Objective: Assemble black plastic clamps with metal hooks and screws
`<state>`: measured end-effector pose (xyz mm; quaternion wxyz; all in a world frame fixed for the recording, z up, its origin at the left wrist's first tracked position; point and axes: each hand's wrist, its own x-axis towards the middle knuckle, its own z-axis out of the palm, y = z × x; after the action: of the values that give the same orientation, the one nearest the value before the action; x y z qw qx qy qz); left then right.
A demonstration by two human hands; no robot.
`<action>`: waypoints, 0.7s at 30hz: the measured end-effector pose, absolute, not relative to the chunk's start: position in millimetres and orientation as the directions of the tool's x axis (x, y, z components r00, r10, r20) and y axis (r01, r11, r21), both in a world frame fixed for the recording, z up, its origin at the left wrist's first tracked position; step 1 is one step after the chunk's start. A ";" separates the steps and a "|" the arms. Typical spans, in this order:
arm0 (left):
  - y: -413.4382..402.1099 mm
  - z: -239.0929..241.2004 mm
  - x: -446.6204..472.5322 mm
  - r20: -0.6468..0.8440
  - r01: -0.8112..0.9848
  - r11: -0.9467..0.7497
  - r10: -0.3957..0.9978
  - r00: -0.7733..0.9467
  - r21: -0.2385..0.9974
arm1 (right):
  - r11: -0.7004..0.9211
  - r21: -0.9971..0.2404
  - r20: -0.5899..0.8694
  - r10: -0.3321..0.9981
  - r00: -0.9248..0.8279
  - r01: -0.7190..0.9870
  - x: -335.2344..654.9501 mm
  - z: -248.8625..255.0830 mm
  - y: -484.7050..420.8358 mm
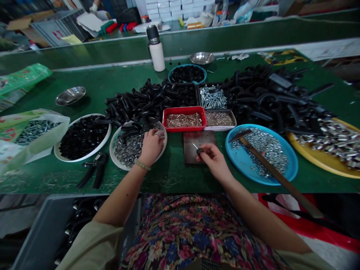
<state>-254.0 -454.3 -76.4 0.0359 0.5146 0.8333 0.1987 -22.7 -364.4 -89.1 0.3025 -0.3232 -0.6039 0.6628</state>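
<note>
My left hand (pixel 152 146) reaches into a white plate (pixel 115 155) of metal washers, its fingers curled down onto the washers near the plate's far rim. My right hand (pixel 212 159) hovers over a small dark metal block (pixel 198 144) and pinches a black-headed bolt (pixel 197 149), whose silver shank points up and to the left. A red tray (pixel 184 119) of thin metal pins lies just beyond both hands.
A hammer (pixel 270 168) rests across a blue plate (pixel 239 159) of nuts on the right. Black plastic parts (pixel 270 97) are heaped behind it, and a yellow tray (pixel 323 161) is at far right. At left lie a white plate of black caps (pixel 81 138) and pliers (pixel 94 170). A white flask (pixel 156 48) stands at the back.
</note>
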 end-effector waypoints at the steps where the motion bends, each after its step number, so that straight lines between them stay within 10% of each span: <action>1: -451.5 -80.5 -266.0 0.134 0.869 0.417 0.877 -0.462 0.266 | -0.103 -0.994 -0.063 0.786 -0.615 -0.029 -23.4 -89.1 -363.7; 5: -445.1 -86.7 -284.4 0.093 0.895 0.384 0.906 -0.413 0.228 | -0.151 -0.985 -0.051 0.731 -0.681 -0.088 -17.2 -88.1 -365.3; 13: -441.4 -50.2 -205.6 -0.252 0.107 0.305 0.904 -0.346 0.946 | 0.587 -0.808 0.315 0.370 -0.874 -0.043 20.2 -78.8 -366.2; 21: -370.2 -49.1 -97.2 -0.185 0.089 0.177 0.979 0.090 0.980 | 0.541 -0.834 0.377 0.703 -0.603 0.111 99.8 -79.4 -339.1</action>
<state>-97.2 -370.2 -49.1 0.5468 0.4958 0.5381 0.4070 99.8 -339.1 -79.4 0.3654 -0.2550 -0.7982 0.4055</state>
